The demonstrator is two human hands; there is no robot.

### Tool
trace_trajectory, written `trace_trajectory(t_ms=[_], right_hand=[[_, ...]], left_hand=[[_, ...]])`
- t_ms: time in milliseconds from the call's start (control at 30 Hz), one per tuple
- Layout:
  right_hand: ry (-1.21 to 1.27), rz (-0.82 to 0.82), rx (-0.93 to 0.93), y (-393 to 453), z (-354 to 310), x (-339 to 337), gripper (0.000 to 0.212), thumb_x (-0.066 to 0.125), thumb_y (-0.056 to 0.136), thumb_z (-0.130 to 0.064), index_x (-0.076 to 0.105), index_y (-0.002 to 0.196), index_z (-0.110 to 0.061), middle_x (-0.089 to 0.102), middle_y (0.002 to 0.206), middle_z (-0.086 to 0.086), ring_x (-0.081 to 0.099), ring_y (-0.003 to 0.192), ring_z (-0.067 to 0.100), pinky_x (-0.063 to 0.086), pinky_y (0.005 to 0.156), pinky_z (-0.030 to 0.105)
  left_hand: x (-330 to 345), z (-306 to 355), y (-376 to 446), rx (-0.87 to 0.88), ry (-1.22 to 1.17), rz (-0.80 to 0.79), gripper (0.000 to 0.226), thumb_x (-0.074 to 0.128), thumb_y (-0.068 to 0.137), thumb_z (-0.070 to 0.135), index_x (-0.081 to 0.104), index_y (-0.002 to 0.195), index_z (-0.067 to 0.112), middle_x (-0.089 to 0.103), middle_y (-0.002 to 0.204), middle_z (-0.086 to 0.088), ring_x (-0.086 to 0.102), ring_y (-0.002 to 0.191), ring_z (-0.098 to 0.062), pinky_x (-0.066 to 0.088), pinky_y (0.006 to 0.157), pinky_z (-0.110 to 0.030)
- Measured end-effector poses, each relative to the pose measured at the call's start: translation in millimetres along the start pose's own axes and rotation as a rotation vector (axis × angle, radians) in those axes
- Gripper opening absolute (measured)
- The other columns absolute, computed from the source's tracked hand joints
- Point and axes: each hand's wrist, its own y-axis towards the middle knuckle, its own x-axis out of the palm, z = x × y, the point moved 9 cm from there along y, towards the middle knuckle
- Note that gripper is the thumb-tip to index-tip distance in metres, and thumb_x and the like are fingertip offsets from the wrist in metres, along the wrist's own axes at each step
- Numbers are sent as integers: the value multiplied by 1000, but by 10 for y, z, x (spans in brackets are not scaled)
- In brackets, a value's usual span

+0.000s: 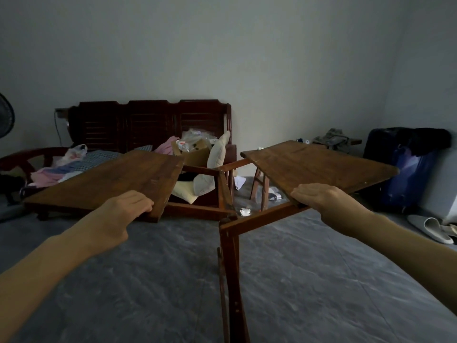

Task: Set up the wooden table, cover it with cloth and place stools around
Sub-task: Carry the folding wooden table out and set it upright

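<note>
You are early on; your left hand (121,214) and right hand (319,196), fingers curled over the edges, hold the wooden table's (227,219) two tabletop leaves at mid-frame, not yet joined; cloth and stools remain

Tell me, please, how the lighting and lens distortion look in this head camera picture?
Head view: dim, flat, bluish light, no glare; corners darken. The wide lens bows the edges, stretching both forearms. The left hand and right hand on the table leaves look sharp; the bench is murky.
</note>
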Motion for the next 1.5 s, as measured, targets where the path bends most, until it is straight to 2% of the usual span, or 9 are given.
trace_trajectory(t_ms=[333,433,600,733,867,1167,1300,1400,1500], right_hand=[[-12,-27,-5,-37,0,-22,67,76,50,28,72,109,-3,74,102,15,72,93,31,48,87,35],[51,-65,22,-8,36,-35,59,69,64,25,69,116,-4,71,109,16,69,101,32,55,90,42],[88,-184,97,59,124,44,49,55,79,19,66,121,-3,67,118,18,63,112,33,52,96,45],[87,-181,18,188,-95,101,55,55,76,22,66,123,-5,67,119,16,65,110,30,54,94,44],[129,-263,-19,332,-432,278,56,44,89,11,53,139,-12,54,141,9,51,130,22,40,110,34],[216,-416,-48,381,-835,749,63,46,91,9,42,147,-22,37,155,0,31,144,13,26,120,32],[261,-467,-130,463,-1172,1021,47,49,94,-1,51,135,-25,47,145,-1,42,136,15,33,116,33],[259,-451,-200,575,-1353,1157,26,52,94,-11,55,112,-29,57,114,-8,57,108,11,47,98,36],[236,-483,-267,597,-1552,1276,19,53,95,-14,55,110,-26,56,106,-8,56,94,10,48,89,30]], left_hand=[[-1,129,-4,-4,-1,40,72,70,36,-30,69,97,8,67,96,-1,61,96,-13,60,71,-34],[-5,182,49,-3,0,40,68,72,38,-28,69,95,8,67,93,1,54,96,-7,60,68,-33],[-65,170,237,0,50,18,67,73,37,-27,70,95,6,69,92,-3,65,91,-22,60,68,-38],[0,520,427,58,38,15,54,67,56,-21,68,101,9,66,100,0,58,99,-16,56,79,-33],[290,817,540,62,-31,-90,45,58,74,-13,61,108,16,57,110,8,47,109,-8,47,90,-26],[463,919,357,-57,-120,-190,48,58,78,-9,56,116,20,53,117,8,40,113,-8,41,93,-20],[550,855,110,-140,-205,-188,52,54,78,-11,57,121,18,52,121,7,39,119,-9,40,99,-23],[726,759,-144,-209,-251,-211,60,55,73,-14,56,126,14,49,129,4,38,124,-11,42,102,-31],[918,750,-282,-220,-291,-180,61,56,67,-14,59,121,14,52,126,3,41,122,-10,44,99,-30]])
